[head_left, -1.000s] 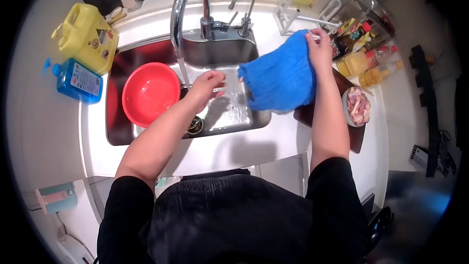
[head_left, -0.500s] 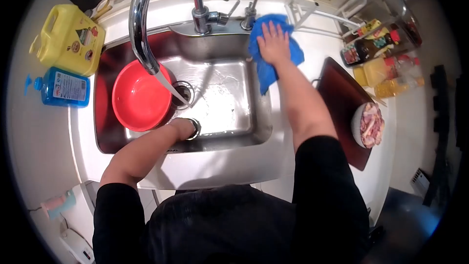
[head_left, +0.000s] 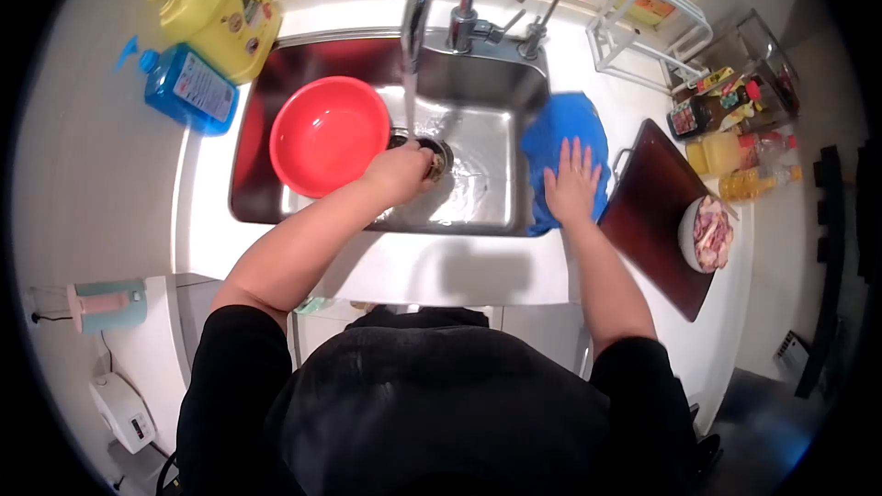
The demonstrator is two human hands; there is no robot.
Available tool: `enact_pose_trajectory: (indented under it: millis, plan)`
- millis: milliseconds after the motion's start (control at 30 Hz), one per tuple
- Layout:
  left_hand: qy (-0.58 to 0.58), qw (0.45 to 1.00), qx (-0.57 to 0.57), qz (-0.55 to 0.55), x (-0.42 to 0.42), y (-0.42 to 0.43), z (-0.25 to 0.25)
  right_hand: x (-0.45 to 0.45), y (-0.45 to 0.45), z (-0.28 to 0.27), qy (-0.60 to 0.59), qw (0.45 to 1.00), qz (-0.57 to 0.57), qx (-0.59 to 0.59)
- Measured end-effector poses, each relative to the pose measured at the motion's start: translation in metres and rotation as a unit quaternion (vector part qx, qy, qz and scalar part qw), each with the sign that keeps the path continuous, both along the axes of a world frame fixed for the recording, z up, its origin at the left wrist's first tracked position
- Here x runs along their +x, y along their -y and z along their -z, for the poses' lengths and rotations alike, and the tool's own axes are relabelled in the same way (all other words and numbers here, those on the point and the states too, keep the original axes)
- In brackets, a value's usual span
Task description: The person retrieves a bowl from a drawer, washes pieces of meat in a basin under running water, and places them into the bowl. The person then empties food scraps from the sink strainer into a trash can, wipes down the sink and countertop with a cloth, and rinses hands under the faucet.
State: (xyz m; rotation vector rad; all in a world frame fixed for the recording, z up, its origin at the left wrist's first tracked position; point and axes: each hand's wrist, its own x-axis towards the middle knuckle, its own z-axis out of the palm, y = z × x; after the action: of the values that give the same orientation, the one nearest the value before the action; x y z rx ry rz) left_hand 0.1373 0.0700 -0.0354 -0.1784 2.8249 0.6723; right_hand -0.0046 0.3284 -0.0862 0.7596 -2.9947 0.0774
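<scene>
My left hand [head_left: 401, 172] is curled around a round metal sink strainer [head_left: 441, 162] with dark bits in it, low in the steel sink [head_left: 482, 133]. The drain is mostly hidden behind this hand. Water runs from the curved faucet [head_left: 418, 18] beside the strainer. A red basin [head_left: 331, 133] sits in the sink, left of that hand. Flat with fingers spread, my right hand [head_left: 573, 186] presses on a blue cloth [head_left: 565, 124], which lies over the counter and the sink's right rim.
A brown cutting board [head_left: 648, 211] on the right bears a bowl of raw meat [head_left: 709, 234]. Bottles [head_left: 694, 117] and a white rack [head_left: 648, 32] stand behind it. On the left are a yellow jug [head_left: 225, 14] and a blue pump bottle [head_left: 190, 87].
My left hand has lifted toward the water stream with the strainer. My right hand has slid the cloth nearer to me along the sink's right rim. The head view has shifted.
</scene>
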Motion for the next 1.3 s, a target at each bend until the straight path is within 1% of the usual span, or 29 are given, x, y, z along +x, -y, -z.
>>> enact_pose_trajectory:
  millis: [33, 67, 167, 200, 267, 300, 400, 500, 533, 600, 700, 800, 900, 933, 1033, 1133, 1200, 1233, 1300]
  plan:
    - [0.015, 1.0, 0.004, 0.008, 0.008, 0.002, -0.007, 0.025, -0.008, -0.001, 0.0, 1.0, 0.015, -0.002]
    - [0.002, 0.999, 0.015, 0.028, 0.017, 0.007, -0.002, 0.051, -0.016, -0.002, 0.003, 1.0, 0.028, 0.0]
    - [0.004, 0.997, 0.03, 0.072, 0.038, 0.02, -0.01, 0.109, -0.02, 0.004, 0.01, 0.997, 0.081, -0.004]
    - [0.009, 0.998, 0.012, 0.054, 0.044, 0.024, -0.011, 0.123, -0.017, 0.003, 0.015, 0.996, 0.085, -0.004]
    - [-0.054, 0.992, -0.065, 0.091, 0.058, 0.038, -0.007, 0.148, -0.01, 0.003, 0.034, 0.996, 0.086, 0.001]
    - [-0.078, 0.986, -0.102, 0.106, 0.068, 0.045, -0.003, 0.159, -0.004, 0.003, 0.032, 0.996, 0.08, 0.001]
    - [-0.043, 0.983, -0.14, 0.114, 0.088, 0.067, 0.006, 0.187, 0.016, 0.005, 0.03, 0.998, 0.046, -0.007]
    - [-0.016, 0.977, -0.134, 0.166, 0.121, 0.09, 0.01, 0.225, 0.052, 0.006, 0.021, 0.999, -0.029, 0.001]
    - [-0.011, 0.977, -0.138, 0.161, 0.13, 0.094, 0.012, 0.238, 0.066, 0.007, 0.027, 0.998, -0.059, 0.008]
    - [-0.003, 0.977, -0.154, 0.149, 0.146, 0.106, 0.012, 0.26, 0.095, 0.004, 0.03, 0.993, -0.116, 0.003]
    - [-0.024, 0.986, -0.141, 0.086, 0.159, 0.128, 0.015, 0.281, 0.13, 0.003, 0.029, 0.981, -0.191, 0.007]
    - [0.003, 0.99, -0.134, 0.05, 0.177, 0.14, 0.014, 0.289, 0.148, 0.004, 0.024, 0.97, -0.24, 0.012]
    - [-0.018, 0.983, -0.168, 0.072, 0.202, 0.159, -0.001, 0.286, 0.16, 0.005, 0.033, 0.962, -0.27, 0.02]
    - [-0.018, 0.99, -0.139, 0.033, 0.214, 0.163, -0.008, 0.285, 0.161, 0.005, 0.037, 0.959, -0.278, 0.022]
    - [-0.03, 0.995, -0.089, -0.031, 0.259, 0.165, -0.038, 0.284, 0.164, 0.002, 0.047, 0.95, -0.307, 0.031]
    - [-0.103, 0.99, -0.081, -0.044, 0.327, 0.165, -0.056, 0.28, 0.166, 0.001, 0.057, 0.94, -0.334, 0.029]
    - [-0.101, 0.989, -0.056, -0.092, 0.373, 0.161, -0.066, 0.28, 0.166, 0.0, 0.055, 0.936, -0.347, 0.028]
    - [-0.093, 0.988, -0.017, -0.122, 0.396, 0.16, -0.062, 0.28, 0.166, 0.0, 0.055, 0.934, -0.352, 0.027]
    - [-0.08, 0.979, 0.064, -0.176, 0.437, 0.161, -0.038, 0.282, 0.167, 0.0, 0.052, 0.934, -0.352, 0.029]
